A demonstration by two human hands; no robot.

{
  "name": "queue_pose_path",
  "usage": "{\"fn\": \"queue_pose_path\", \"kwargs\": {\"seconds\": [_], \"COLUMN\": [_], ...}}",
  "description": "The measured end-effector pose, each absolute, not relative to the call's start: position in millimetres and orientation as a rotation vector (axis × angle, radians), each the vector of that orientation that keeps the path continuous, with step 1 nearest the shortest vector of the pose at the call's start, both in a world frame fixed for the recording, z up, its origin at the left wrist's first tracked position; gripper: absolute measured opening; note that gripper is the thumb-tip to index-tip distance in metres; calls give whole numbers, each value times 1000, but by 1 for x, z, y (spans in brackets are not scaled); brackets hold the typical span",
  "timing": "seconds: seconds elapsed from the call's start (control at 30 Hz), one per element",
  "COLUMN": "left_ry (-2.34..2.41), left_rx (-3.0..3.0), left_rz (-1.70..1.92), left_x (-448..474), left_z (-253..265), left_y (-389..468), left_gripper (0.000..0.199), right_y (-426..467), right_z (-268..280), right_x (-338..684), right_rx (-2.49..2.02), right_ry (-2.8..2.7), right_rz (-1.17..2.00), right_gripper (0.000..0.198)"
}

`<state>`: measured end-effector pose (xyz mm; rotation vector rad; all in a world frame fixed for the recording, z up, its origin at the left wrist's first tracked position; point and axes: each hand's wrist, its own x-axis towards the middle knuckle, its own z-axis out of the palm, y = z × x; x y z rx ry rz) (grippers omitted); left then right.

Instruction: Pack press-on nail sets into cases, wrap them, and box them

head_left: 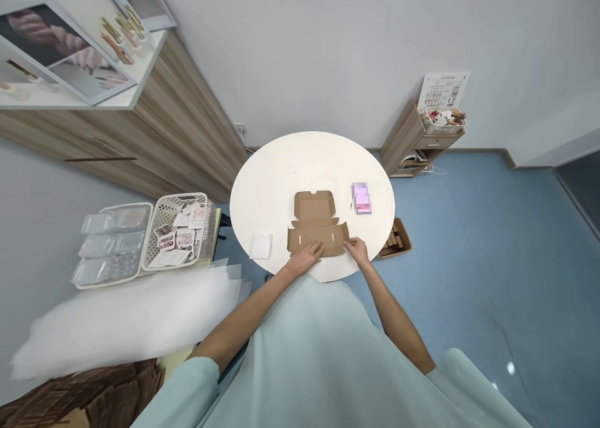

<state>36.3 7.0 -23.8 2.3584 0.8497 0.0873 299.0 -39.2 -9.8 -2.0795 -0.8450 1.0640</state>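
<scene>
An unfolded brown cardboard box point(314, 207) lies on the white oval table point(262, 178), with its flaps and two small slots showing. My left hand point(304, 258) rests on its near edge, fingers stretched over the cardboard. At the near right corner, my right hand point(358, 252) has its fingers closed on the side flap, the fingertips partly hidden. A pink and purple packet point(361, 199), blurred by pixelation, lies to the right of the box. To the left is a square white translucent sheet or pouch point(261, 246).
Left of the table stand a white basket of small cards point(206, 228) and a tray of clear plastic boxes point(112, 243). White plastic sheets point(135, 315) spread nearby. An open carton point(398, 243) sits on the floor at right; a wooden cabinet point(398, 134) stands behind.
</scene>
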Motion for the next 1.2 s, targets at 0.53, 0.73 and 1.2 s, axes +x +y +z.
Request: {"fn": "queue_pose_path", "kwargs": {"seconds": [0.53, 0.73, 1.2], "left_ry": [1295, 1309, 1367], "left_rx": [1981, 1861, 1480], "left_rz": [143, 151, 369], "left_x": [-16, -18, -23], "left_z": [-27, -17, -22], "left_y": [5, 12, 23], "left_gripper": [61, 68, 55], "right_y": [68, 65, 10], "right_z": [26, 13, 10], "right_x": [246, 249, 264], "right_rx": [-2265, -2145, -2019], "right_ry": [-1544, -1695, -1973], "right_rz": [1143, 1128, 1236], "right_gripper": [96, 101, 144]}}
